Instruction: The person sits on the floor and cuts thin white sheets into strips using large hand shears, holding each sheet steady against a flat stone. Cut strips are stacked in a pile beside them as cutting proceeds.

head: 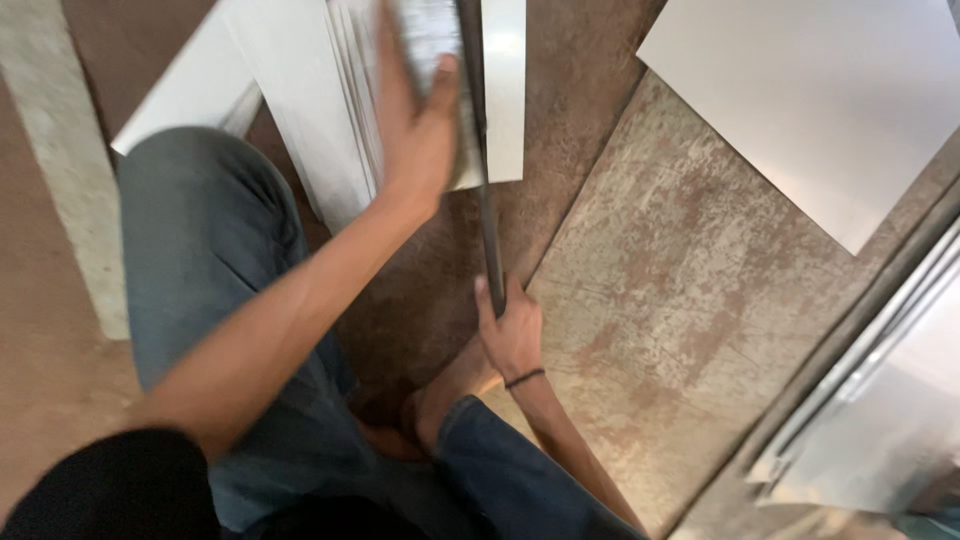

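The left hand (pixel 415 125) presses spread on the stack of white sheets (pixel 330 110) lying on the floor, while the right hand (pixel 510 335) grips the dark metal bar (pixel 487 215) beside another white sheet (pixel 830 100).

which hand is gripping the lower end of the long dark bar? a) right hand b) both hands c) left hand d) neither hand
a: the right hand, with a dark band at its wrist, grips the lower end of the dark bar, while the left hand lies flat on the stack of white sheets higher up.
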`<act>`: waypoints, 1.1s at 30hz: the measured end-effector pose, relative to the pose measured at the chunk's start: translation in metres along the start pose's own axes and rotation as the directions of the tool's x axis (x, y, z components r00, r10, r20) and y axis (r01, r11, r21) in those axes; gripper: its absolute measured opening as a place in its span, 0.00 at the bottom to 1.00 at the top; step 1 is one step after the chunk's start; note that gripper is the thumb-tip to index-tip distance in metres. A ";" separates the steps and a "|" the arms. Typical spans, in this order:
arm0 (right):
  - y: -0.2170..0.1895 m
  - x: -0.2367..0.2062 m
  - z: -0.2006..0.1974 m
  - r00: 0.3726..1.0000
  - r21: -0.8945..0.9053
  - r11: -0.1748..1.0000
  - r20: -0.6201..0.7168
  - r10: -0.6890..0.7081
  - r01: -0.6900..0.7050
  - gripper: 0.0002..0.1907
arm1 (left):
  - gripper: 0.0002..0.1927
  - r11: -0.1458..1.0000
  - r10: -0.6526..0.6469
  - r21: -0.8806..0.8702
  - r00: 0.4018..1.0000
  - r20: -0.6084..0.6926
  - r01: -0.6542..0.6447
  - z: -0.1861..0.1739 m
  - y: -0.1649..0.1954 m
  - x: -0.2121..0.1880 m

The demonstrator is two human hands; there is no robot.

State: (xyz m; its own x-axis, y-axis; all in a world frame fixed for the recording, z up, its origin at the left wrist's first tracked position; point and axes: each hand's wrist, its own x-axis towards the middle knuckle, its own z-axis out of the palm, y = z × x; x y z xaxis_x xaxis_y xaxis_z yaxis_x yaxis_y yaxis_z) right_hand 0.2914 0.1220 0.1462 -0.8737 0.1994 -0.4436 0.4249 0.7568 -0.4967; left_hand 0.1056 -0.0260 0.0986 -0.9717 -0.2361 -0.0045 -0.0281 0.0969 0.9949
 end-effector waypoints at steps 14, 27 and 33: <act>-0.048 0.133 -0.027 0.806 -0.277 0.872 -0.344 -0.482 0.403 0.29 | 0.51 0.887 0.168 0.447 0.982 -0.084 -0.114 -0.087 0.026 -0.021; -0.086 0.047 -0.023 0.995 0.786 0.616 0.010 -0.096 0.051 0.16 | 0.50 0.878 -0.074 -0.444 0.968 0.241 0.178 -0.020 0.028 -0.028; -0.111 0.028 -0.034 0.895 0.656 0.650 -0.091 -0.438 0.384 0.22 | 0.47 0.468 -0.205 -0.755 0.888 0.413 0.459 -0.039 0.038 -0.016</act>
State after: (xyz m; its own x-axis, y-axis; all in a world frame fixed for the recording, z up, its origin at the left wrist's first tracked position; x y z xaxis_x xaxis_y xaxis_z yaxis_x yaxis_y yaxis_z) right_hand 0.2113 0.0645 0.2141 -0.9890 -0.0964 -0.1118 0.0954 0.1603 -0.9825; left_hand 0.1294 -0.0557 0.1403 -0.9535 0.1697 -0.2492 -0.2821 -0.7935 0.5393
